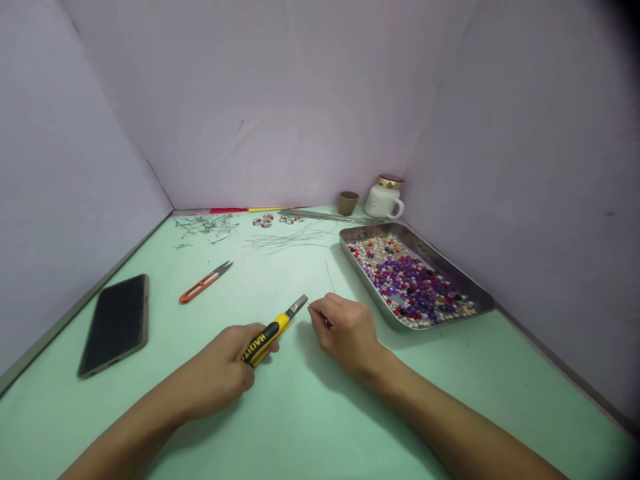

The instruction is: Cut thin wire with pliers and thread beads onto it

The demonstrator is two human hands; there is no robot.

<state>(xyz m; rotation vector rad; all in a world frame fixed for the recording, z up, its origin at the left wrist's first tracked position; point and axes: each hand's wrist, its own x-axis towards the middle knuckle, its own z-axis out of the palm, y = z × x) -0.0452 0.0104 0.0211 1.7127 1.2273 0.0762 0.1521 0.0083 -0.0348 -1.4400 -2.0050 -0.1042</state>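
Note:
My left hand (227, 367) is wrapped round a pair of pliers (270, 335) with yellow and black handles. Their grey jaws point up and to the right, just short of the fingertips of my right hand (347, 330). Those fingers are pinched together on a thin wire (329, 275), whose free length sticks up behind the knuckles. The part inside the fingers is hidden. Right of that hand stands a metal tray (367, 287) of purple, red, white, black and gold beads (410, 280).
Orange thread snips (205, 283) and a phone (116, 325) lie on the left. Farther back are twisted wire pieces (207, 225), beaded wire shapes (263, 221), loose wires (295, 237), a brown cup (348, 203) and a lidded white mug (383, 200). Walls (280, 100) enclose the table.

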